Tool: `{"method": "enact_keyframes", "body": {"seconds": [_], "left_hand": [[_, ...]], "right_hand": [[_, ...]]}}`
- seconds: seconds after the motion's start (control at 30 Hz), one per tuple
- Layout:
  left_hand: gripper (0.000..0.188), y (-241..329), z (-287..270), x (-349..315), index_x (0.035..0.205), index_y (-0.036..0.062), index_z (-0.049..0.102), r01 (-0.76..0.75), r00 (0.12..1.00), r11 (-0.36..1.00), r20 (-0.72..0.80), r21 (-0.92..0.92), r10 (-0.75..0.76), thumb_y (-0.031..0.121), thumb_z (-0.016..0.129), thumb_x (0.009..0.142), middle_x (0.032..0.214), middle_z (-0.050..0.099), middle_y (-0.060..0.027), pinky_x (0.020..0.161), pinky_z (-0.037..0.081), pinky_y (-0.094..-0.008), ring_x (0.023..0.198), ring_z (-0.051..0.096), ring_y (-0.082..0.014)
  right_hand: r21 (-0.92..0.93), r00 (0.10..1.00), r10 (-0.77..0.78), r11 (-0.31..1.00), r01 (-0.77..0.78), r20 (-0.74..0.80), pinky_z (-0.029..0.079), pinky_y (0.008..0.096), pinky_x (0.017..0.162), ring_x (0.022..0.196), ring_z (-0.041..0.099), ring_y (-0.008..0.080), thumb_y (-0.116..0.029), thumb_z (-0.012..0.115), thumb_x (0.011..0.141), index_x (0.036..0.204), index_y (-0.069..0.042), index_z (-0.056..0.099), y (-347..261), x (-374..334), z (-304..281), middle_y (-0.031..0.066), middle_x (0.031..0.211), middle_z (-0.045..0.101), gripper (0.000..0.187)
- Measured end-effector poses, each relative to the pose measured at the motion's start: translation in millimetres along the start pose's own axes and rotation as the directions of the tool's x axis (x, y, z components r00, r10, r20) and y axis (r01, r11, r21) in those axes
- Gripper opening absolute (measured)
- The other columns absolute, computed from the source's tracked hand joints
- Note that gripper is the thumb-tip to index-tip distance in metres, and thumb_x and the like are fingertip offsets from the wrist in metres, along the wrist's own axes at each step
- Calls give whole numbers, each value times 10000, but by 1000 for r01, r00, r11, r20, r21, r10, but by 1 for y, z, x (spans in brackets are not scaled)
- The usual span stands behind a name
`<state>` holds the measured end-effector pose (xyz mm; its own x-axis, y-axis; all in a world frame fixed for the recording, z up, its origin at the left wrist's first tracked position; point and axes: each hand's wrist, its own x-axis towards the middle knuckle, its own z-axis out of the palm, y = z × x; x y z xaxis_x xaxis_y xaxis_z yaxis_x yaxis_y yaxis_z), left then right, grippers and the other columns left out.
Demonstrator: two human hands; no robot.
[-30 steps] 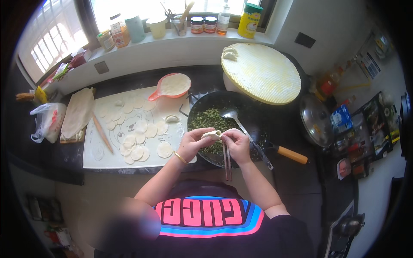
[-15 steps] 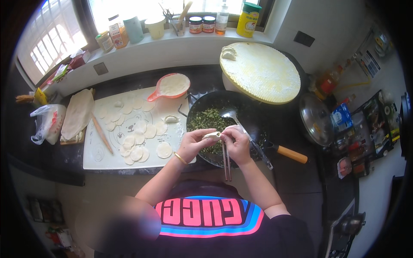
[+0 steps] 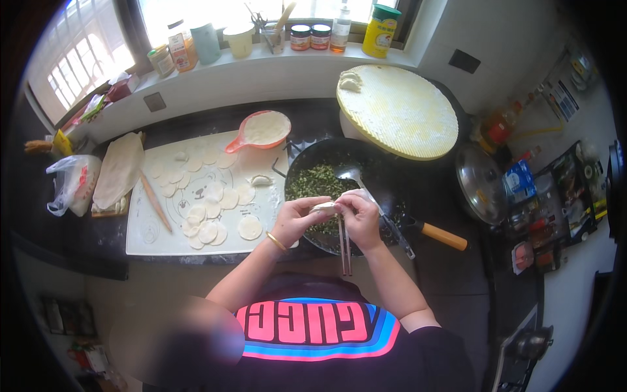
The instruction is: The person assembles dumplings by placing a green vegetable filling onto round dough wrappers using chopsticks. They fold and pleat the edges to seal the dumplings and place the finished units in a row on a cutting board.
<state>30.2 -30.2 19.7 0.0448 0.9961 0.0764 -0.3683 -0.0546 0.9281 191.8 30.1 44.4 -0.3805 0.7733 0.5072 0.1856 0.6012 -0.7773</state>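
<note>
Both hands meet over the near rim of a black wok (image 3: 385, 179) holding chopped green filling (image 3: 312, 181). My left hand (image 3: 297, 219) and my right hand (image 3: 359, 219) pinch a pale dumpling (image 3: 324, 208) between their fingertips. A pair of chopsticks (image 3: 344, 251) hangs down from my right hand. A metal ladle (image 3: 349, 174) rests in the wok. Several round dough wrappers (image 3: 208, 222) lie on the white mat (image 3: 147, 238) to the left, with one folded dumpling (image 3: 262, 180) near its right edge.
A pink scoop of flour (image 3: 264, 129) sits at the mat's far edge, a rolling pin (image 3: 155, 202) at its left. A round yellow tray (image 3: 398, 108) stands behind the wok, a glass lid (image 3: 480, 183) to the right. Jars line the windowsill (image 3: 313, 36).
The hands stay at the same spot over the wok; the fingers have shifted slightly along the dumpling's edge.
</note>
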Motion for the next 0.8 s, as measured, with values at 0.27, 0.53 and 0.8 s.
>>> {"method": "enact_keyframes", "body": {"seconds": [0.27,0.53,0.8], "left_hand": [[370,6,1,-1,1184,-42,510,-14,1000,999,25,28,13,42,591,833,1082,594,-125,829,503,-285,973,590,-171],[412,3,5,2,1165,-49,510,-58,997,997,-57,55,61,-56,625,769,1055,602,-123,819,507,-265,957,593,-163],[386,-8,5,6,1077,0,591,-226,939,881,-149,416,311,86,715,722,918,649,-126,731,515,-266,845,636,-148]], "right_hand": [[-10,989,-119,993,120,83,471,318,670,777,564,240,13,635,720,787,-10,627,-6,7,0,101,819,587,71],[-47,993,-117,992,117,7,473,319,661,788,567,241,-4,663,695,785,-24,634,-6,3,4,103,834,585,97],[-227,896,-424,867,443,129,422,346,692,767,528,248,-10,653,685,797,-49,587,-21,15,3,74,817,553,135]]}}
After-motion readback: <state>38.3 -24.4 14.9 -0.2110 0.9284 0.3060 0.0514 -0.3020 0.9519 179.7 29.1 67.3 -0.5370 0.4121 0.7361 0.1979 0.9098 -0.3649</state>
